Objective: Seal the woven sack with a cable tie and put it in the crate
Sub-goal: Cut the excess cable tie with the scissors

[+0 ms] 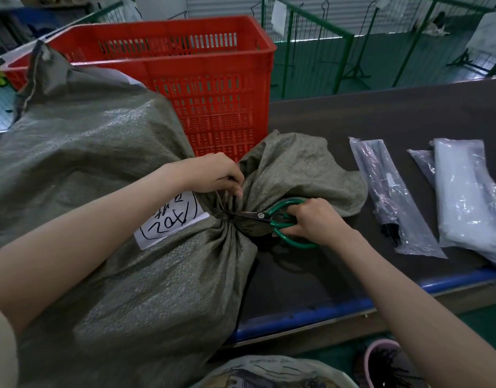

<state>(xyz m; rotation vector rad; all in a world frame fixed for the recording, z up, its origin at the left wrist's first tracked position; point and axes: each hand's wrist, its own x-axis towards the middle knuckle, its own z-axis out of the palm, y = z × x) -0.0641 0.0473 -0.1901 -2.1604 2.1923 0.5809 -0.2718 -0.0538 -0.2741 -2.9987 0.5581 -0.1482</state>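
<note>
A large grey-green woven sack (pixel 106 163) lies on the dark table, its neck (pixel 230 219) gathered tight and the loose mouth fanned out to the right. A white label with black handwriting (pixel 171 217) is stuck near the neck. My left hand (pixel 216 172) pinches the gathered neck from above, where a thin tie tail shows. My right hand (pixel 311 219) holds green-handled scissors (pixel 272 217), blades pointing left with the tips at the neck. The red slatted crate (pixel 213 79) stands behind the sack.
Clear plastic packets of black cable ties (pixel 392 197) and a pale packet (pixel 465 197) lie on the table at the right. The table's blue front edge (pixel 325 312) runs below. A pink container (pixel 381 362) sits on the floor. Green wire fencing (pixel 353 37) stands behind.
</note>
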